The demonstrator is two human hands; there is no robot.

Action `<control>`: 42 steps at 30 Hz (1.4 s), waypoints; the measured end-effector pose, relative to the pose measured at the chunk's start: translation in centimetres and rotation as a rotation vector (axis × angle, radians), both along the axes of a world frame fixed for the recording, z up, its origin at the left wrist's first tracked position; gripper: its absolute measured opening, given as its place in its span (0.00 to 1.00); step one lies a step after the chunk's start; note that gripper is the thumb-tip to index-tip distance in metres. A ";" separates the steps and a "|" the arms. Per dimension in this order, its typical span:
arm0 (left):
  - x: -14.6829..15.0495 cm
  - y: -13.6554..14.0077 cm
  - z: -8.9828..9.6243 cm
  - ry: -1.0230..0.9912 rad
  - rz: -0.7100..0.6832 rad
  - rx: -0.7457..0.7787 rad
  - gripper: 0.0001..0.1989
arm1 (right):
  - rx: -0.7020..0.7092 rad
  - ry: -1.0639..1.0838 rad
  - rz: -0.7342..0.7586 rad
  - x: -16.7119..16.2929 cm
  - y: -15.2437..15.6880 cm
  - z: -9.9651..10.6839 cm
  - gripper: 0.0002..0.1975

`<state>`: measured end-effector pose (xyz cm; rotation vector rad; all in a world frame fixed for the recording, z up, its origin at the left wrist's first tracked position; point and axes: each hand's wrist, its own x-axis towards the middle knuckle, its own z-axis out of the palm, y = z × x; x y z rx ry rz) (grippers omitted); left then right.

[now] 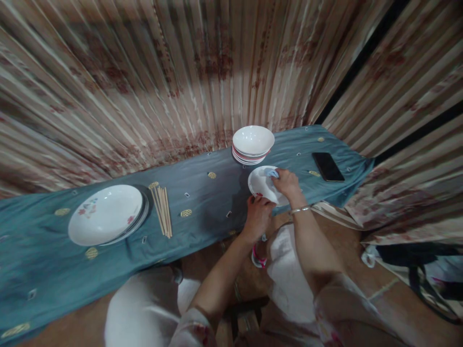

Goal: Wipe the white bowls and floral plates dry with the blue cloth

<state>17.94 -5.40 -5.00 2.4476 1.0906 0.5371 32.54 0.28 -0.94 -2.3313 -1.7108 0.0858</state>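
A white plate (pixel 257 179) with a small red pattern is tilted at the front of the table, between both my hands. My left hand (pixel 258 217) grips its near rim, fingers over the edge. With closed fingers, my right hand (pixel 287 184) presses a light blue cloth (pixel 270 172) against the plate's inner face. Just behind the plate stands a stack of white bowls (pixel 253 140) with red bands.
On the left lies a stack of large floral plates (pixel 108 214), with several wooden chopsticks (pixel 162 212) beside it. A black phone (pixel 328 166) rests at the right. Pleated curtains (pixel 202 86) hang behind the blue-green tablecloth (pixel 206 212). My legs are under the front edge.
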 end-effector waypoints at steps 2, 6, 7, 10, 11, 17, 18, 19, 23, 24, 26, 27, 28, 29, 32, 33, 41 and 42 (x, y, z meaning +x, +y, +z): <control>-0.1 -0.2 0.0 -0.027 0.007 -0.011 0.14 | 0.059 0.069 0.008 0.0 0.1 0.2 0.14; -2.3 -0.7 -0.1 -0.103 0.053 0.018 0.18 | 0.200 0.354 0.057 -0.6 0.4 0.5 0.11; -3.3 -0.8 -0.2 -0.117 0.054 0.030 0.19 | 0.222 0.433 0.075 -1.0 0.5 0.5 0.11; -7.1 -1.1 -0.4 -0.177 0.110 0.096 0.20 | 0.260 0.559 0.163 -3.0 0.6 0.4 0.11; -8.6 -1.2 -0.4 -0.201 0.134 0.115 0.20 | 0.256 0.560 0.203 -3.8 0.6 0.4 0.10; -17.8 -1.5 0.5 -0.327 0.348 0.261 0.22 | 0.127 0.452 0.377 -8.9 0.2 0.6 0.11; -19.3 -1.5 0.9 -0.337 0.412 0.276 0.23 | 0.109 0.451 0.399 -9.6 0.1 0.6 0.11; -20.7 -1.5 1.3 -0.352 0.496 0.293 0.25 | 0.095 0.459 0.425 -10.3 0.0 0.5 0.11; -25.3 -1.2 2.7 -0.388 0.744 0.427 0.33 | 0.062 0.514 0.532 -13.0 -0.3 0.0 0.13; -26.2 -1.2 2.8 -0.390 0.777 0.439 0.35 | 0.055 0.527 0.555 -13.7 -0.4 -0.1 0.13; -27.8 -1.2 2.8 -0.407 0.855 0.443 0.39 | 0.037 0.554 0.598 -15.0 -0.6 -0.3 0.13; -28.5 -1.3 2.7 -0.415 0.895 0.439 0.41 | 0.025 0.568 0.618 -15.6 -0.6 -0.4 0.13; -29.2 -1.4 2.6 -0.420 0.934 0.436 0.42 | 0.013 0.583 0.636 -16.2 -0.7 -0.6 0.13; -29.8 -1.6 2.5 -0.422 0.971 0.433 0.43 | 0.001 0.598 0.654 -16.8 -0.6 -0.7 0.14; -31.6 -2.1 2.3 -0.441 1.074 0.422 0.45 | -0.014 0.681 0.700 -18.6 -0.6 -1.4 0.14; -32.2 -2.3 2.3 -0.458 1.108 0.417 0.46 | -0.015 0.733 0.711 -19.3 -0.6 -1.7 0.13; -35.8 -1.9 1.9 -0.969 1.347 0.184 0.49 | -0.216 1.392 0.582 -26.0 -0.9 -3.7 0.18; -36.0 -1.7 1.8 -1.088 1.314 0.123 0.48 | -0.215 1.387 0.552 -26.8 -0.8 -3.6 0.17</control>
